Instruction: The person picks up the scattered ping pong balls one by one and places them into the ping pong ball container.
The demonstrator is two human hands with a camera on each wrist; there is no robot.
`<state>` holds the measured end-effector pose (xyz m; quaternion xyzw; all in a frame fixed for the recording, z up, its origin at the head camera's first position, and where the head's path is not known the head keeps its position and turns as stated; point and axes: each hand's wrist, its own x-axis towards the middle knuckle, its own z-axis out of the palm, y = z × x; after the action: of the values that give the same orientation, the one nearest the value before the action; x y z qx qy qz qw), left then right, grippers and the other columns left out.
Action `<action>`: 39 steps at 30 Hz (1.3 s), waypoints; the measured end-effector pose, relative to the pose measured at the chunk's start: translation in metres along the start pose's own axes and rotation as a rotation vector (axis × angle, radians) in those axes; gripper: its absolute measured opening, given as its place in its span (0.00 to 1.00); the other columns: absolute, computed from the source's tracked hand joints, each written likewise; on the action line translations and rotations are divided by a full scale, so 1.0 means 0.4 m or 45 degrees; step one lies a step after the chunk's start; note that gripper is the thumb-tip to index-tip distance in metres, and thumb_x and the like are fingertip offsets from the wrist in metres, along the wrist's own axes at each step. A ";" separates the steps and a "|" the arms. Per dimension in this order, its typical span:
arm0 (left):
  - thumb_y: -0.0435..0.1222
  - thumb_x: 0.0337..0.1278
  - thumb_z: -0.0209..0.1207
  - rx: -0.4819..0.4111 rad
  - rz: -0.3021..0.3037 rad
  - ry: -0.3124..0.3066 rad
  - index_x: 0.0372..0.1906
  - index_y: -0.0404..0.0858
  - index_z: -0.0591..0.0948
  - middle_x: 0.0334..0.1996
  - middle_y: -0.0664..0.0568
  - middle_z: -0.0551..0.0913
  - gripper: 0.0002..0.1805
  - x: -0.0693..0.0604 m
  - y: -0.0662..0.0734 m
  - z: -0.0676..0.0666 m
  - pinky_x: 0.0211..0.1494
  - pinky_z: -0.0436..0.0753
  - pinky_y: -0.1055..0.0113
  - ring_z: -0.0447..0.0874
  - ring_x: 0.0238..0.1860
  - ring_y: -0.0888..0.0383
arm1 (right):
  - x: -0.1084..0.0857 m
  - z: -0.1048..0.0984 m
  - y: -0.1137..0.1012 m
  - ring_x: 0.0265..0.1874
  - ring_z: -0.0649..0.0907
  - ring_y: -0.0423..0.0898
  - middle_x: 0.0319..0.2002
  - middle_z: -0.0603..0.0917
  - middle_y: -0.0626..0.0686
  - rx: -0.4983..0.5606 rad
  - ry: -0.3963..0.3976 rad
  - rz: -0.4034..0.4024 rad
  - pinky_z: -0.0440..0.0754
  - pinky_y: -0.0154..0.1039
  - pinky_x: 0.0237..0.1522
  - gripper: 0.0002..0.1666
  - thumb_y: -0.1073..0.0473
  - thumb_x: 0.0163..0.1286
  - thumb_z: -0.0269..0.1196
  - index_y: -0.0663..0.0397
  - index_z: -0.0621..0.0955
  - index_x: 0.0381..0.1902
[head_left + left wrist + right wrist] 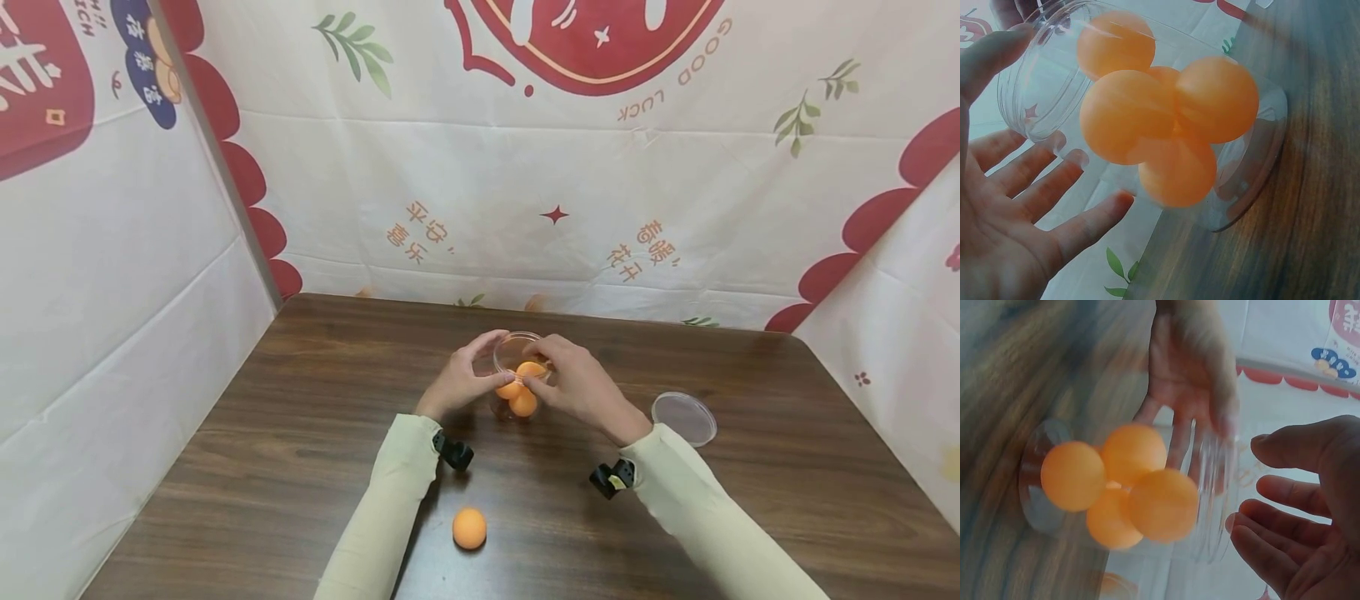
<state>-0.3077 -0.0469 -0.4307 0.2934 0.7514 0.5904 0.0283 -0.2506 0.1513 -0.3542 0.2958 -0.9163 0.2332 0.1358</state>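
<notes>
A clear plastic jar (pixel 504 354) stands on the table with several orange ping-pong balls (pixel 1125 117) piled inside. My left hand (pixel 463 379) holds it near the rim, thumb on the near side and fingers round the far side. On the other side of the mouth is my right hand (pixel 577 382), thumb and fingers spread apart beside the rim. In the right wrist view its fingertips (pixel 1230 524) come very close to the rim; whether they touch it I cannot tell. No ball shows in that hand.
One loose orange ball (pixel 469 529) lies on the table between the forearms. A clear round lid (pixel 684 419) lies flat beyond the right wrist. Printed white cloth (pixel 480 167) hangs behind the brown wooden table (pixel 300 467) and along both sides.
</notes>
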 end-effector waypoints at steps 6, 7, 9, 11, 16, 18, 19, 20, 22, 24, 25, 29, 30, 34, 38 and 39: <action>0.43 0.56 0.65 0.048 0.037 0.011 0.69 0.40 0.65 0.66 0.44 0.70 0.37 -0.002 -0.002 0.002 0.56 0.79 0.50 0.70 0.65 0.45 | -0.037 0.005 -0.034 0.33 0.81 0.48 0.39 0.82 0.53 0.041 0.031 -0.040 0.80 0.41 0.34 0.14 0.64 0.56 0.69 0.59 0.81 0.41; 0.43 0.56 0.65 0.046 0.034 0.013 0.68 0.40 0.65 0.66 0.44 0.70 0.36 -0.001 -0.001 0.001 0.56 0.79 0.50 0.70 0.65 0.46 | -0.043 0.005 -0.041 0.33 0.81 0.48 0.39 0.82 0.53 0.049 0.033 -0.040 0.81 0.42 0.36 0.14 0.64 0.56 0.69 0.59 0.81 0.41; 0.41 0.56 0.65 0.041 0.028 0.012 0.68 0.40 0.66 0.66 0.44 0.71 0.36 -0.001 0.001 0.000 0.56 0.79 0.50 0.70 0.65 0.46 | -0.055 0.003 -0.053 0.35 0.82 0.47 0.40 0.82 0.54 0.061 0.031 -0.032 0.82 0.43 0.38 0.15 0.63 0.56 0.69 0.58 0.81 0.42; 0.38 0.56 0.65 0.018 0.005 0.013 0.68 0.41 0.66 0.66 0.45 0.70 0.35 0.000 0.004 -0.001 0.57 0.78 0.49 0.70 0.65 0.47 | -0.065 0.002 -0.062 0.36 0.83 0.46 0.40 0.82 0.53 0.073 0.028 -0.028 0.83 0.44 0.39 0.15 0.63 0.57 0.70 0.58 0.81 0.42; 0.35 0.55 0.65 0.013 -0.026 0.018 0.68 0.42 0.66 0.66 0.46 0.71 0.35 -0.001 0.009 -0.001 0.58 0.78 0.49 0.69 0.66 0.48 | -0.090 0.011 -0.078 0.38 0.82 0.43 0.41 0.82 0.49 0.080 -0.004 -0.042 0.83 0.41 0.41 0.17 0.64 0.55 0.71 0.56 0.80 0.43; 0.35 0.55 0.65 0.015 -0.019 0.018 0.68 0.42 0.66 0.66 0.45 0.71 0.35 -0.001 0.007 0.000 0.58 0.77 0.48 0.69 0.66 0.47 | -0.098 0.014 -0.084 0.40 0.82 0.43 0.42 0.81 0.48 0.071 -0.019 -0.039 0.82 0.41 0.42 0.18 0.64 0.54 0.71 0.55 0.80 0.44; 0.35 0.55 0.66 0.011 -0.015 0.018 0.68 0.42 0.66 0.66 0.45 0.71 0.35 0.000 0.006 0.001 0.58 0.77 0.48 0.69 0.66 0.47 | -0.102 0.016 -0.086 0.41 0.82 0.43 0.42 0.82 0.48 0.063 -0.023 -0.038 0.82 0.41 0.43 0.18 0.64 0.54 0.71 0.54 0.80 0.43; 0.35 0.55 0.66 0.010 -0.010 0.018 0.68 0.42 0.66 0.66 0.44 0.71 0.35 0.000 0.005 0.001 0.58 0.77 0.48 0.69 0.66 0.46 | -0.106 0.018 -0.088 0.41 0.82 0.43 0.42 0.81 0.49 0.059 -0.030 -0.038 0.82 0.41 0.43 0.18 0.64 0.54 0.71 0.54 0.79 0.43; 0.35 0.55 0.66 0.015 -0.005 0.015 0.68 0.41 0.66 0.66 0.43 0.70 0.35 0.000 0.004 0.001 0.58 0.78 0.48 0.69 0.66 0.45 | -0.113 0.023 -0.090 0.40 0.82 0.43 0.42 0.81 0.49 0.058 -0.051 -0.029 0.83 0.41 0.42 0.18 0.64 0.54 0.71 0.53 0.79 0.42; 0.35 0.55 0.66 0.020 -0.002 0.013 0.68 0.40 0.66 0.66 0.41 0.70 0.35 0.000 0.005 0.001 0.57 0.78 0.49 0.69 0.66 0.44 | -0.121 0.028 -0.091 0.39 0.81 0.42 0.42 0.81 0.49 0.060 -0.064 -0.039 0.82 0.39 0.41 0.17 0.64 0.54 0.71 0.52 0.79 0.42; 0.35 0.55 0.66 0.024 -0.006 0.014 0.68 0.40 0.66 0.66 0.41 0.70 0.35 0.000 0.005 0.001 0.57 0.79 0.50 0.69 0.66 0.44 | -0.125 0.031 -0.093 0.38 0.81 0.42 0.41 0.81 0.49 0.066 -0.074 -0.044 0.82 0.38 0.39 0.17 0.64 0.54 0.71 0.52 0.79 0.42; 0.35 0.55 0.65 0.040 -0.010 0.016 0.68 0.40 0.66 0.66 0.40 0.70 0.35 0.000 0.008 0.000 0.57 0.79 0.52 0.69 0.66 0.46 | -0.141 0.047 -0.102 0.36 0.80 0.41 0.41 0.81 0.49 0.075 -0.103 -0.070 0.81 0.37 0.38 0.17 0.64 0.55 0.70 0.53 0.79 0.42; 0.35 0.55 0.65 0.043 -0.012 0.014 0.68 0.40 0.66 0.66 0.40 0.70 0.35 -0.001 0.008 -0.001 0.57 0.80 0.53 0.69 0.66 0.46 | -0.145 0.052 -0.105 0.36 0.80 0.41 0.41 0.81 0.49 0.078 -0.111 -0.076 0.81 0.36 0.38 0.17 0.63 0.55 0.70 0.53 0.79 0.43; 0.34 0.56 0.65 0.037 -0.013 0.006 0.69 0.40 0.65 0.66 0.39 0.70 0.35 -0.001 0.007 -0.002 0.57 0.79 0.53 0.69 0.66 0.46 | -0.163 0.072 -0.119 0.37 0.80 0.40 0.42 0.81 0.48 0.082 -0.150 -0.099 0.81 0.37 0.39 0.17 0.63 0.55 0.70 0.54 0.79 0.44; 0.33 0.56 0.64 0.020 -0.004 -0.004 0.69 0.39 0.65 0.65 0.37 0.69 0.35 0.000 0.007 -0.002 0.58 0.79 0.52 0.68 0.67 0.44 | -0.179 0.094 -0.135 0.38 0.82 0.43 0.42 0.80 0.46 0.066 -0.218 -0.094 0.82 0.39 0.40 0.17 0.59 0.56 0.69 0.53 0.79 0.44; 0.33 0.56 0.64 0.021 -0.002 -0.005 0.69 0.38 0.65 0.65 0.37 0.69 0.35 0.000 0.006 -0.002 0.57 0.79 0.52 0.68 0.67 0.44 | -0.183 0.099 -0.139 0.39 0.83 0.44 0.42 0.80 0.46 0.064 -0.239 -0.093 0.82 0.39 0.39 0.18 0.58 0.56 0.69 0.53 0.79 0.44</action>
<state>-0.3069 -0.0471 -0.4283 0.2941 0.7563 0.5837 0.0278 -0.1636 0.1264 -0.3971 0.3528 -0.9075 0.2221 0.0502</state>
